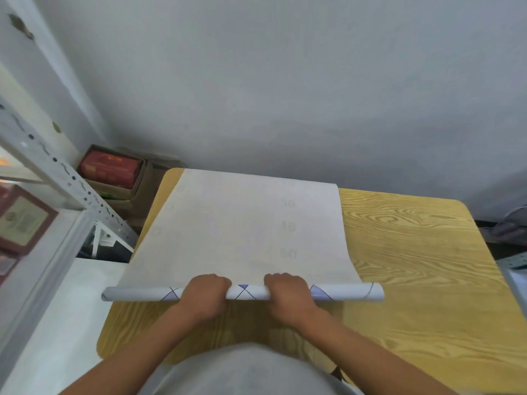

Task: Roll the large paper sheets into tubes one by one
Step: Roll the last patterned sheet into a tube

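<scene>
Rolling: large paper sheet [236,223] lying on the wooden bench [413,252], near edge already wound into a tube [245,292] just ahead of the body.
Left hand [204,295]: curling fingers [216,280] over the tube left of its middle, gripping it.
Right hand [288,293]: curling over the tube right of its middle, gripping likewise; thumbs hidden, probably tucking underneath.
Handling: looking light, thin, easily creased; likely springing open if released, so holding near the middle with both hands and keeping pressure even.
Axis: tube running left to right across the bench, left end overhanging the bench edge; unrolled part stretching away toward the wall.
Progress: seeming early, most of the sheet lying flat.
Surroundings: metal shelving [65,178] and a red box [109,169] sitting at left.
</scene>
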